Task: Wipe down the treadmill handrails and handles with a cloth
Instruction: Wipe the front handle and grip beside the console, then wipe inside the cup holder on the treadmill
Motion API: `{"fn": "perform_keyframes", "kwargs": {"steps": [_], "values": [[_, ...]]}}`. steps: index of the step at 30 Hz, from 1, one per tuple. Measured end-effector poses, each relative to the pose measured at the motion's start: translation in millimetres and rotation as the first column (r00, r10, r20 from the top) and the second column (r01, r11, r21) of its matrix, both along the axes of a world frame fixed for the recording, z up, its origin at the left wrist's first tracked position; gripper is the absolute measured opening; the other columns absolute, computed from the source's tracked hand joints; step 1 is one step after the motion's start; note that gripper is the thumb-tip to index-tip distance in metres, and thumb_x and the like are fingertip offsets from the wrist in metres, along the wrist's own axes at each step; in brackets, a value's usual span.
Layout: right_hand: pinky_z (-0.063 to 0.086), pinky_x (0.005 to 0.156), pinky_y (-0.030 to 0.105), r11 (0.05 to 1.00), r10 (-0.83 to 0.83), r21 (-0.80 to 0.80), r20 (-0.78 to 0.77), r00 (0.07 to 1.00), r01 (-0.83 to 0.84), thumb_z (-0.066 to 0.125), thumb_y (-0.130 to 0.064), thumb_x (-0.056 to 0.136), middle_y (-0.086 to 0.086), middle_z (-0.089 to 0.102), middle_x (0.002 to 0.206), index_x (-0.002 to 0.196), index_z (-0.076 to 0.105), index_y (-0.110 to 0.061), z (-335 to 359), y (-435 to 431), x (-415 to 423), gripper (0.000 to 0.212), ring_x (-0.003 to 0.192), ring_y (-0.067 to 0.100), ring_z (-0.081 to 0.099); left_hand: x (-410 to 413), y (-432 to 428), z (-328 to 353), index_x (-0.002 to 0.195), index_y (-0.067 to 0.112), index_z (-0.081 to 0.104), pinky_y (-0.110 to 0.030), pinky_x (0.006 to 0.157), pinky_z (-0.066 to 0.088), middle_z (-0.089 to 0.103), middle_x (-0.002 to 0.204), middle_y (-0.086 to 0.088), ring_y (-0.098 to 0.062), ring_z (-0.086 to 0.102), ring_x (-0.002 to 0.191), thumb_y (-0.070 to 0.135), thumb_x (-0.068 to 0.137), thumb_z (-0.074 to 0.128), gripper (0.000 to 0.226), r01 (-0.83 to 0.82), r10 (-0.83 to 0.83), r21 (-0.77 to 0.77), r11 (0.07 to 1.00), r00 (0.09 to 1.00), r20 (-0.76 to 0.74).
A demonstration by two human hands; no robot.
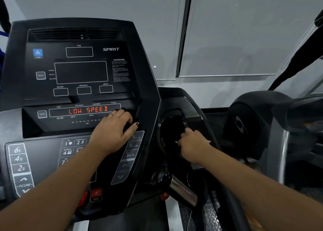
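A pale grey wall [157, 12] fills the upper part of the view, smooth and plain. A dark vertical strip [185, 29] runs down it. To the right of the strip hangs a light grey blind [244, 29], and its bottom rail [227, 75] lies level above a lower band of wall. A small bright speck [154, 66] shows on the wall left of the strip. At the right stands a neighbouring exercise machine [253, 126] with a rounded dark housing, and a black slanted bar [297, 64] rises above it toward the upper corner. A patch of dark floor [311, 192] shows at the lower right, blurred. The light is dim, cool and even.
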State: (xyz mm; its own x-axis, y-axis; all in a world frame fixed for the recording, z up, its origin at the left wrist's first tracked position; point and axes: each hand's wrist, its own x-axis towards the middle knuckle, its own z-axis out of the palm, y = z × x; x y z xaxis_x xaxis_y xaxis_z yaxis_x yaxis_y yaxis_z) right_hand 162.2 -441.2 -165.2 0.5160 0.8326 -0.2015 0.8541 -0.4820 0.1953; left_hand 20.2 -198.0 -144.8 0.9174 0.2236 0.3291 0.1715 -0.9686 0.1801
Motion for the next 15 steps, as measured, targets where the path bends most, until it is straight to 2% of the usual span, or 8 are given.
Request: {"fn": "perform_keyframes", "kwargs": {"steps": [4,7,8,10,11,12,13,15], "values": [[0.040,0.094,0.031,0.955,-0.149,0.204,-0.299,0.943,0.216,0.043,-0.017,0.093,0.006,0.060,0.119,0.119,0.067,-0.017,1,-6,-26,0.036,0.117,0.023,0.045,-1,0,1,0.092,0.025,0.052,-0.029,0.073,0.036,0.045,0.088,0.013,-0.008,0.042,0.084,0.053,0.092,0.030,0.036,-0.005,0.005,-0.009,1.000,1.000,0.010],[0.045,0.087,0.026,0.845,-0.179,0.316,-0.593,0.785,0.431,0.047,-0.012,0.094,0.003,0.064,0.111,0.114,0.070,-0.018,4,-8,-34,0.031,0.107,0.018,0.055,-1,-2,2,0.091,0.023,0.052,-0.029,0.073,0.036,0.046,0.088,0.012,-0.010,0.044,0.084,0.052,0.093,0.030,0.037,-0.011,0.011,-0.008,1.000,1.000,0.012],[0.048,0.078,0.024,0.779,-0.178,0.316,-0.717,0.674,0.542,0.050,-0.010,0.094,0.003,0.066,0.101,0.109,0.072,-0.017,6,-9,-34,0.028,0.095,0.017,0.060,-1,-3,1,0.090,0.023,0.053,-0.029,0.072,0.036,0.047,0.088,0.011,-0.011,0.045,0.084,0.052,0.093,0.031,0.037,-0.012,0.013,-0.018,1.000,1.000,0.017],[0.048,0.064,0.019,0.575,-0.053,0.233,-0.946,0.320,0.784,0.054,-0.003,0.092,0.005,0.070,0.085,0.098,0.074,-0.012,14,-13,-32,0.023,0.079,0.018,0.064,-1,-5,2,0.089,0.022,0.053,-0.029,0.072,0.036,0.048,0.087,0.010,-0.012,0.046,0.084,0.052,0.093,0.030,0.038,-0.019,0.020,-0.025,0.999,1.000,0.018],[0.051,0.063,0.020,0.461,0.055,0.146,-0.989,0.136,0.875,0.054,-0.001,0.092,0.009,0.072,0.085,0.095,0.075,-0.010,18,-15,-30,0.023,0.077,0.019,0.066,-1,-5,2,0.089,0.021,0.053,-0.030,0.072,0.037,0.048,0.087,0.010,-0.012,0.046,0.084,0.052,0.093,0.030,0.039,-0.023,0.024,-0.029,0.999,1.000,0.017],[0.054,0.065,0.024,0.362,0.162,0.047,-0.987,-0.013,0.931,0.052,-0.003,0.093,0.013,0.073,0.088,0.095,0.074,-0.009,21,-17,-29,0.023,0.076,0.022,0.067,-1,-5,2,0.089,0.021,0.054,-0.029,0.072,0.037,0.048,0.087,0.010,-0.013,0.047,0.083,0.052,0.093,0.030,0.039,-0.026,0.027,-0.033,0.999,0.999,0.020],[0.055,0.068,0.029,0.287,0.255,-0.042,-0.960,-0.119,0.957,0.050,-0.007,0.094,0.016,0.073,0.090,0.097,0.073,-0.008,25,-19,-29,0.024,0.075,0.024,0.068,-1,-5,2,0.088,0.021,0.054,-0.029,0.072,0.037,0.049,0.087,0.010,-0.013,0.047,0.083,0.052,0.093,0.030,0.040,-0.031,0.032,-0.040,0.999,0.999,0.026],[0.056,0.065,0.033,0.214,0.393,-0.192,-0.881,-0.265,0.958,0.047,-0.021,0.095,0.017,0.072,0.089,0.102,0.073,-0.006,32,-19,-30,0.031,0.071,0.027,0.068,-2,-4,3,0.087,0.021,0.055,-0.028,0.072,0.036,0.049,0.086,0.011,-0.011,0.046,0.082,0.052,0.094,0.031,0.040,-0.028,0.031,-0.060,0.998,0.998,0.049]]}}
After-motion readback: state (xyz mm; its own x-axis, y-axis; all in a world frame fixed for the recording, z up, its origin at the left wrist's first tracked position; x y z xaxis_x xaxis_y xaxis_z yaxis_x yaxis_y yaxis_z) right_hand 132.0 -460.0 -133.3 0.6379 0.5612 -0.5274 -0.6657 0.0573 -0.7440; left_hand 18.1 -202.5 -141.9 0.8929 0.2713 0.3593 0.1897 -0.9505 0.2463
